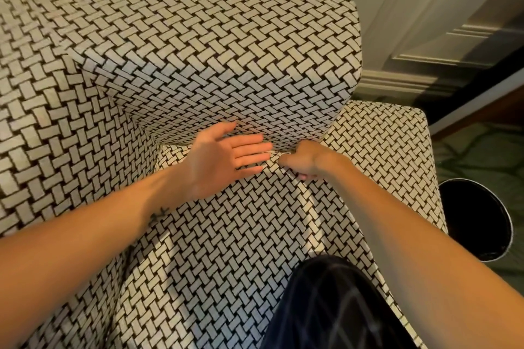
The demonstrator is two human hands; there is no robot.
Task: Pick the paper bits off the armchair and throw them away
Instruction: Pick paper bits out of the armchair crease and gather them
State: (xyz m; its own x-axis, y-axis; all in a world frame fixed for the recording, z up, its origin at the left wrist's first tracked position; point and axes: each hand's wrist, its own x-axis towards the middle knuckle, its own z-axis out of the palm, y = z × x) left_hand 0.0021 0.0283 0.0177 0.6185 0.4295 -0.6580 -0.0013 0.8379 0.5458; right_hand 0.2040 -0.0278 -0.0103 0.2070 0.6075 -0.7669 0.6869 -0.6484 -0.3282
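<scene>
Closest to me, a dark checked trouser leg (pixel 334 309) fills the bottom edge, at the front of the armchair (pixel 85 93). Both bare forearms reach out over the basket-weave seat cushion (pixel 226 235). Now the hands, right at the back of the seat. The left hand (pixel 218 158) is spread flat, fingers straight, palm turned to the right, fingertips at the crease. The right hand (pixel 307 161) sits just beside it, fingers curled under, thumb aimed at the left fingertips. Between them, on the line where the cushion meets the backrest (pixel 226 51), I can make out a small pale fleck, the paper bit (pixel 278 152). Has the right hand got hold of it? I cannot tell; the pattern swallows it. Past the right armrest (pixel 391 150), on the floor, stands a round black bin (pixel 479 224), mouth upward. Beyond that, white panelled woodwork (pixel 425 45).
</scene>
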